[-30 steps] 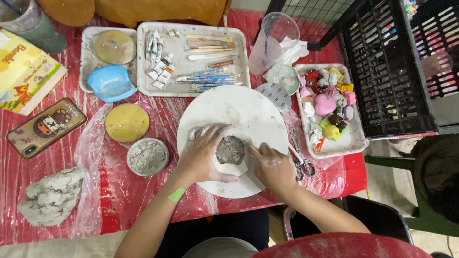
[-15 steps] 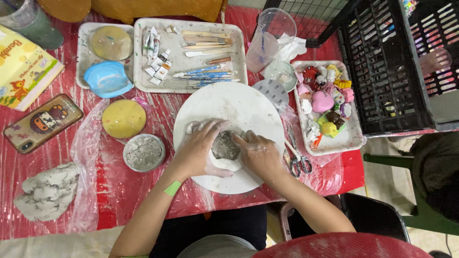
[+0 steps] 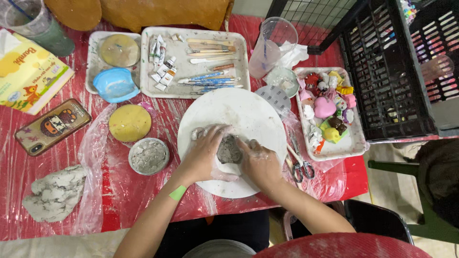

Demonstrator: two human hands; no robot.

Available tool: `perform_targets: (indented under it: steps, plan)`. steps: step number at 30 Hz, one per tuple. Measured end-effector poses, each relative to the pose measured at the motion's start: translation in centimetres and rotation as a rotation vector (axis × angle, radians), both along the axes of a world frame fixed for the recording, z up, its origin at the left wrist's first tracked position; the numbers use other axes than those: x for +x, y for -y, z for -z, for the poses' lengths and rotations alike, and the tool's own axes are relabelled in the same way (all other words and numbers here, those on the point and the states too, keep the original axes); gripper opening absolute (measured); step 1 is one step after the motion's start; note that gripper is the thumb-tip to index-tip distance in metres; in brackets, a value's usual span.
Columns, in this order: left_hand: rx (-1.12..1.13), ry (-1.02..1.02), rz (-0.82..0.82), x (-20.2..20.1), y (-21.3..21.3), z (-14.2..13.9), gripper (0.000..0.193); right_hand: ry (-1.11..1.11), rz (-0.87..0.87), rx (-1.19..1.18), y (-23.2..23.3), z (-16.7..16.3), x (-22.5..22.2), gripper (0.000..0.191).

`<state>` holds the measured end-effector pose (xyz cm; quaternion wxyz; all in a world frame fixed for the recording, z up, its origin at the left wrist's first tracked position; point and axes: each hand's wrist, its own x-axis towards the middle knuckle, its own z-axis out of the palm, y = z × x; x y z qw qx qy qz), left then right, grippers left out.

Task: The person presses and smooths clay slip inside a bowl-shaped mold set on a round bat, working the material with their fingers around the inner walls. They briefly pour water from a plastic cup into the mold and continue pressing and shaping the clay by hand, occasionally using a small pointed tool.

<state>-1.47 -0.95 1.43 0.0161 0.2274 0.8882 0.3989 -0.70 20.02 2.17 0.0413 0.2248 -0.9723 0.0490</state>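
Clay (image 3: 229, 150) sits in a small gray lump on the white board (image 3: 248, 114), down near the board's 6 o'clock edge. Both hands are on it. The left hand (image 3: 206, 152) cups it from 9 o'clock, with fingers curled over the top. The right hand (image 3: 258, 160) pushes in from 3 o'clock. The hands are pressed close around the lump, squeezing it between them, and both are smeared with gray.

It looks soft and wet, so I think it will squish and change shape with any push. It likely sticks to skin more than it slips. It seems small and light enough to lift with one hand. A hard pinch would leave a dent, so the best hold is a gentle cup from both sides or a scoop from under it.

Around the board: a gray bowl (image 3: 148, 155) at 9 o'clock, a yellow lid (image 3: 129, 123) a bit above it, and a big chunk of dry clay (image 3: 55, 192) in plastic far out at 8 o'clock. A tray (image 3: 241, 45) of brushes and paint tubes lies at 12 o'clock. Scissors (image 3: 300, 165) lie just beside the board at 4 o'clock. A tray of little bright toys (image 3: 330, 112) sits at 3 o'clock. A phone (image 3: 52, 126) rests far off at 9 o'clock.
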Motion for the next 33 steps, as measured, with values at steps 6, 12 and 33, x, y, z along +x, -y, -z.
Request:
perform_targets:
  steps: [6,12,33]
  plan:
    - [0.027,-0.032,0.015,-0.3,0.3,0.5,0.129,0.009,-0.175,0.085,-1.3,-0.3,-2.0,0.056]
    - [0.095,-0.039,0.066,-0.6,0.5,1.2,0.128,0.003,-0.352,0.068,-3.3,-0.5,-5.2,0.047]
    - [0.108,-0.043,0.108,-1.6,1.2,0.6,0.127,-0.036,-0.237,0.135,-4.5,-2.0,-2.9,0.035]
